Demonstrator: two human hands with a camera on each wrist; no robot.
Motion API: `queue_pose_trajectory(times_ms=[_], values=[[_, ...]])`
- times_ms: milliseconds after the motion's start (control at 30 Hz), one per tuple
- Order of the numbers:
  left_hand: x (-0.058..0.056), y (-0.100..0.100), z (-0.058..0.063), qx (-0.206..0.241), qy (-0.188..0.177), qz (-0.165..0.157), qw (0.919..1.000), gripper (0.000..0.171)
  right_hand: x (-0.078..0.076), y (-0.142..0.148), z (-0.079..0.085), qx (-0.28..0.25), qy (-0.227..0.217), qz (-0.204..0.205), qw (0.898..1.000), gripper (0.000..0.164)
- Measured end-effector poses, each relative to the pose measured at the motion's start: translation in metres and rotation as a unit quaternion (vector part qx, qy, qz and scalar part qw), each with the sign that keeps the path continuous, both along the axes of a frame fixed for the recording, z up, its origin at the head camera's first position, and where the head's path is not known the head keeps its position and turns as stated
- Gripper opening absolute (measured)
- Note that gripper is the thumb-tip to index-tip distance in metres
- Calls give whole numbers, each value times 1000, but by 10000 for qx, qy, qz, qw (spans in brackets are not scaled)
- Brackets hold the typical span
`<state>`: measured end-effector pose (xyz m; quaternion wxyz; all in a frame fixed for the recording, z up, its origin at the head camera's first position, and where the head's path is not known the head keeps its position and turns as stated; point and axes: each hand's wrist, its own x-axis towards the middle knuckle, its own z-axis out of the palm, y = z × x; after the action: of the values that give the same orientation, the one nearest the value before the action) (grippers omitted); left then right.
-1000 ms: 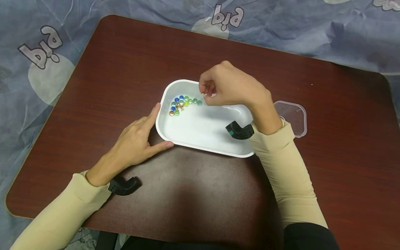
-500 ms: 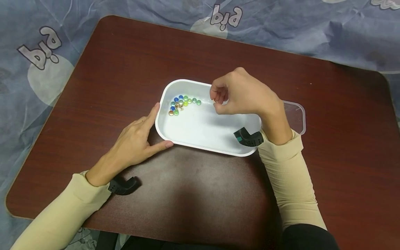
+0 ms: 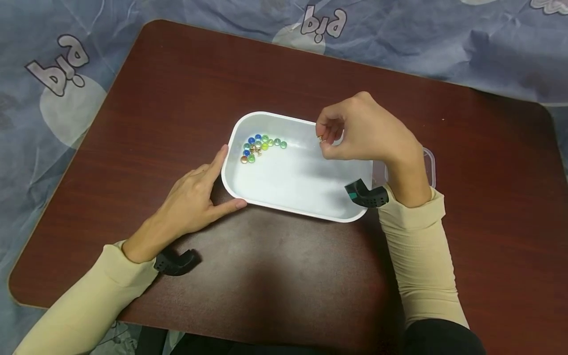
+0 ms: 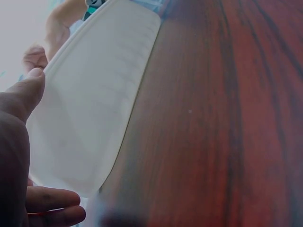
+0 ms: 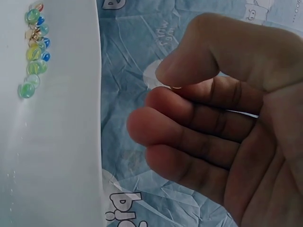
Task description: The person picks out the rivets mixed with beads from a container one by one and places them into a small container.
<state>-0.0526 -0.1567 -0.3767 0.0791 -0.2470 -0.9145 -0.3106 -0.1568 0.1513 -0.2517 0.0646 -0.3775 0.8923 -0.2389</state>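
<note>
A white tray [image 3: 284, 185] lies on the table, with several glass marbles [image 3: 265, 146] in blue, green, yellow and brown in its left part. Among them sit small gold-coloured pieces [image 3: 258, 152]. My left hand [image 3: 191, 199] rests against the tray's left end, its forefinger and thumb spread along the rim. Over the tray's far right side, my right hand [image 3: 366, 128] pinches a small gold-coloured piece [image 3: 321, 140] between thumb and forefinger. Its shape is too small to make out, and the right wrist view mostly hides it behind the fingertips.
A clear plastic container or lid [image 3: 430, 170] lies right of the tray, partly behind my right wrist. Brown wooden table [image 3: 199, 84] surrounds the tray. Beyond its edges spreads a blue printed cloth [image 3: 213, 19].
My right hand has moved to the right, away from the marbles, with the gold-coloured piece in its pinch. The left hand and tray stay nearly still.
</note>
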Motion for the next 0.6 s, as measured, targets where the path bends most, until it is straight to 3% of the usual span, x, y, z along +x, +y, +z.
queue_pose_trajectory(times_ms=[333,600], values=[[0,1,1,9,-10,-19,10000,106,1,14,8,-33,172,-233,9996,12],[-1,0,1,125,58,-43,9999,106,6,31,26,207,-94,-890,9958,13]])
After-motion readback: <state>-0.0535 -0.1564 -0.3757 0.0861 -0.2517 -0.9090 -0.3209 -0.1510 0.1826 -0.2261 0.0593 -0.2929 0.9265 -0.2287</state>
